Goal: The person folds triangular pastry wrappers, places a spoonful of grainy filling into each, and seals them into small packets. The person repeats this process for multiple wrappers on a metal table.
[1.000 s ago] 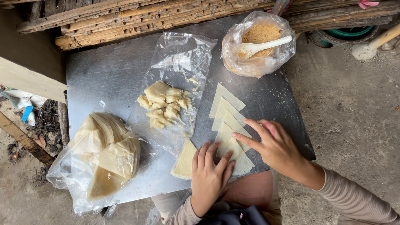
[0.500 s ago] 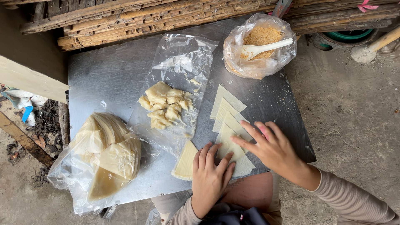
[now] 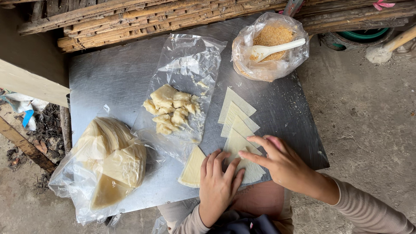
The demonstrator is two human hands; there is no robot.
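Note:
Several pale triangular dough sheets (image 3: 236,113) lie overlapping in a row on the steel table (image 3: 112,78). My left hand (image 3: 218,186) lies flat on the nearest sheets at the table's front edge, fingers spread. My right hand (image 3: 284,164) rests beside it, fingertips pressing the closest sheet (image 3: 251,171). A small stack of triangular sheets (image 3: 193,167) sits just left of my left hand. Neither hand grips anything.
A clear plastic sheet holds lumps of pale dough (image 3: 171,108) mid-table. A plastic bag of stacked wrappers (image 3: 106,162) lies front left. A bagged bowl of brown crumbs (image 3: 271,43) with a white spoon (image 3: 277,48) stands back right. Wooden slats (image 3: 151,17) run behind.
My right hand has slid slightly left and down onto the nearest sheet. My left hand has stayed flat on the sheets.

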